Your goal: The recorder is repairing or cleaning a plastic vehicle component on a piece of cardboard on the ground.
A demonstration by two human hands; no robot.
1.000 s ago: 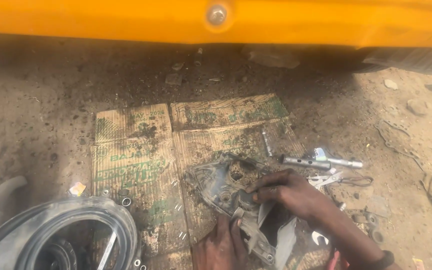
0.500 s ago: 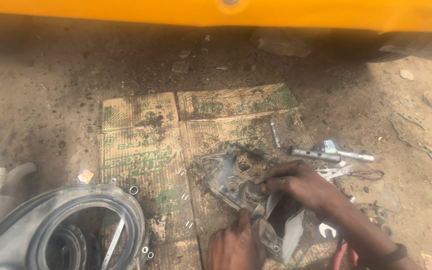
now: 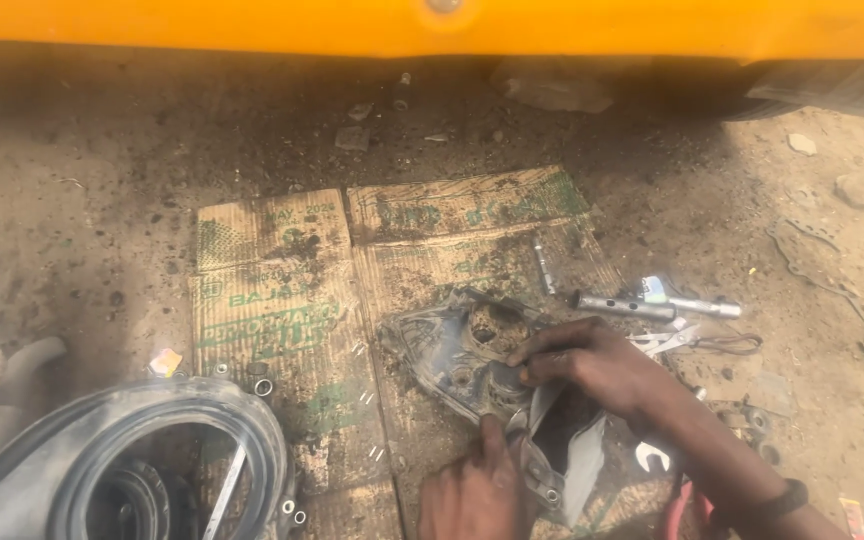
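A dirty grey metal engine cover (image 3: pixel 457 352) lies on a flattened, oil-stained cardboard sheet (image 3: pixel 282 300) on the ground. My right hand (image 3: pixel 592 365) rests on its right edge, fingers curled and pressing on the cover. From the bottom edge my left hand (image 3: pixel 477 485) reaches up, its thumb pointing at the cover's lower rim, where it grips. A pale sheet or bag (image 3: pixel 572 455) lies under the cover's right end between my hands.
A tube spanner (image 3: pixel 620 303), a second metal tool (image 3: pixel 704 307) and scissors (image 3: pixel 687 342) lie right of the cover. Black rubber tyres or tubes (image 3: pixel 142 450) sit at lower left, with small nuts (image 3: pixel 262 385) nearby. A yellow vehicle body (image 3: pixel 432 25) spans the top.
The view has shifted slightly, so everything sits a little lower and further right. Both hands have stayed on the metal cover with only small finger movement.
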